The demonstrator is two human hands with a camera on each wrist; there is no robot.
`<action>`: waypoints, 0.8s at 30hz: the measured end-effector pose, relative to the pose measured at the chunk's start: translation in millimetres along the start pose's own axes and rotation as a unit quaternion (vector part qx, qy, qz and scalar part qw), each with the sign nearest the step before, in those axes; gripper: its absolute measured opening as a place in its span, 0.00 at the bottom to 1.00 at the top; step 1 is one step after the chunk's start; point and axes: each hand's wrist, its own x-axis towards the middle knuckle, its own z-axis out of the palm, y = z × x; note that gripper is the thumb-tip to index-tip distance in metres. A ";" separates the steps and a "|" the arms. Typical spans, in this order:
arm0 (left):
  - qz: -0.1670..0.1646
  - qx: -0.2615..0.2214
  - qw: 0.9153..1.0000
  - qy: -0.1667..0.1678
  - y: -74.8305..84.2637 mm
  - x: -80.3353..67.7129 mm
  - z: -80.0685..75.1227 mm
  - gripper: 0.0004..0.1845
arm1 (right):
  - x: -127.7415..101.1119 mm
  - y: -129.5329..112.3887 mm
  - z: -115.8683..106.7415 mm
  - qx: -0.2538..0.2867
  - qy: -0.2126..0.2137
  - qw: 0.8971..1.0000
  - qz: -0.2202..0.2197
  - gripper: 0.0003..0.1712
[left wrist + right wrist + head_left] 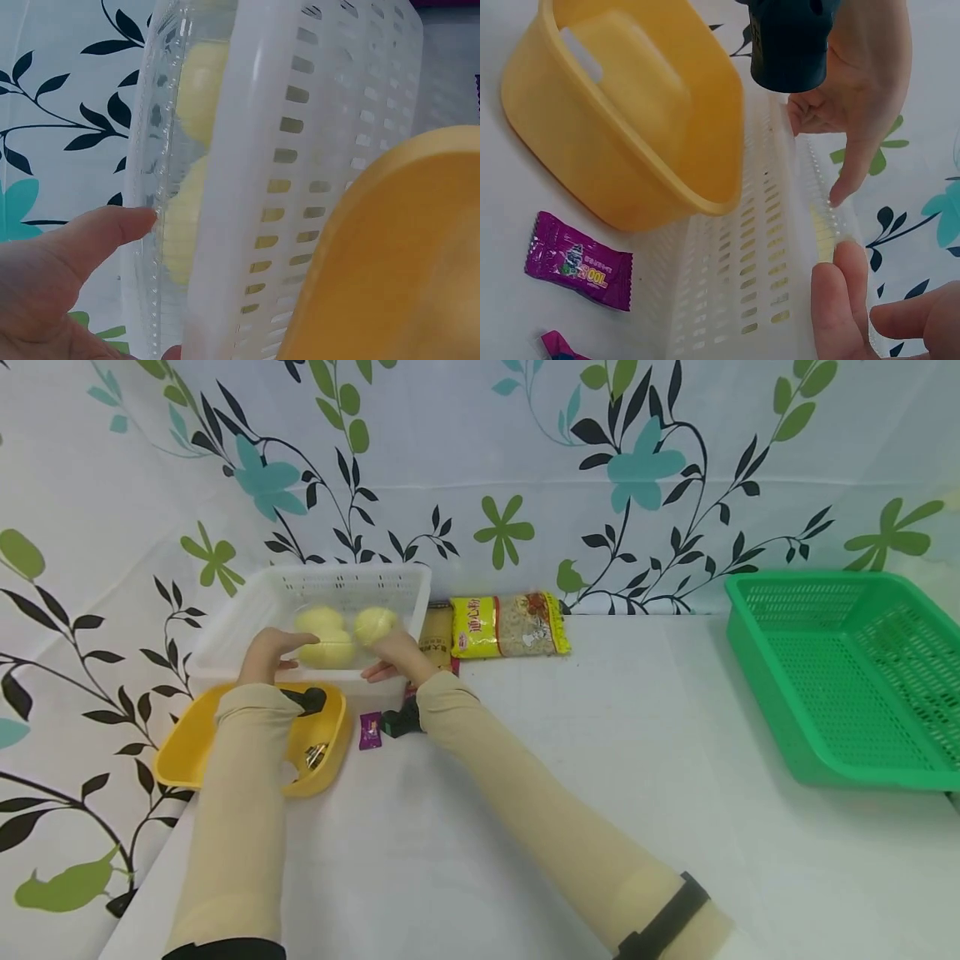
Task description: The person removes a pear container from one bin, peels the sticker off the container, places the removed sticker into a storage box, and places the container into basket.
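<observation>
**Both hands on a clear pack of yellow fruit over a white basket**

Head view: two sleeved arms reach forward to the far left of a white worktop. The left hand and right hand hold a clear pack of three pale yellow round fruits between them, one hand at each end, so its long axis runs left to right. The pack sits at the near rim of a white slotted basket, straight ahead of both hands and equally near to each. Just below the left forearm lies a yellow tub. A purple sweet lies beside the right wrist. Behind the right hand, noodle packets rest against a leaf-printed cloth backdrop. A green basket stands well apart at the far right.

Left wrist view: the left thumb touches the crimped edge of the pack, fruit showing behind the plastic. The white basket wall lies just beside it, and the yellow tub fills the lower right. The other fingers are out of sight, so I cannot tell how fully this grip closes.

Right wrist view: the right fingertips press the pack edge, a narrow pinching grip. The left hand holds the far end. The basket wall lies just under the pack; the tub and sweet lie nearby.
</observation>
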 end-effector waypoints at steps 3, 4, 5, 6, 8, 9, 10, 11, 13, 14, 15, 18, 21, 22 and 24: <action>0.002 0.026 1.000 0.005 2.5 -3.3 5.2 0.41 | -0.3 0.3 1.9 -0.011 0.021 1.000 0.012 0.19; 0.004 0.032 0.999 0.007 3.2 -4.0 6.5 0.41 | -0.2 0.3 2.6 -0.017 0.029 0.999 0.015 0.19; 0.003 0.035 0.999 0.008 4.0 -4.5 8.0 0.41 | -0.1 0.3 2.9 -0.021 0.035 0.999 0.017 0.18; 0.004 0.040 0.999 0.010 4.5 -4.6 9.0 0.40 | -0.3 0.2 3.0 -0.025 0.039 0.999 0.017 0.18; 0.003 0.041 0.999 0.014 5.7 -4.2 10.0 0.40 | -0.8 -0.4 2.5 -0.033 0.041 0.999 0.012 0.19; 0.002 0.040 0.999 0.013 6.5 -4.3 10.1 0.40 | -0.7 -0.7 1.8 -0.031 0.038 0.999 0.010 0.19; 0.001 0.042 0.999 0.010 7.2 -4.1 9.9 0.40 | -0.5 -1.2 0.6 -0.023 0.030 0.999 0.011 0.19; 0.000 0.043 0.999 0.004 8.4 -4.6 9.5 0.40 | 0.1 -1.8 -0.7 -0.010 0.020 1.000 0.016 0.19; 0.005 0.051 0.998 -0.021 12.9 -6.4 7.9 0.40 | 1.3 -4.2 -3.9 0.023 -0.006 0.999 0.032 0.20; 0.011 0.059 0.997 -0.039 15.7 -8.1 7.1 0.41 | 1.4 -6.1 -5.6 0.043 -0.019 0.998 0.043 0.20; 0.019 0.077 0.995 -0.054 19.0 -11.4 5.8 0.42 | 0.8 -8.9 -6.8 0.058 -0.026 0.996 0.056 0.21; 0.083 0.156 0.982 -0.072 31.1 -25.2 5.8 0.43 | -6.4 -19.9 -13.3 0.074 -0.045 0.994 0.070 0.25; 0.205 0.221 0.953 -0.030 42.3 -42.8 16.7 0.39 | -22.2 -29.9 -28.7 0.041 -0.073 0.996 0.027 0.29; 0.241 0.235 0.942 -0.015 45.3 -49.7 22.6 0.38 | -29.5 -32.2 -36.6 0.018 -0.085 0.996 -0.001 0.30; 0.310 0.237 0.921 0.005 48.3 -62.6 37.3 0.36 | -46.3 -35.3 -54.1 -0.043 -0.094 0.993 -0.064 0.32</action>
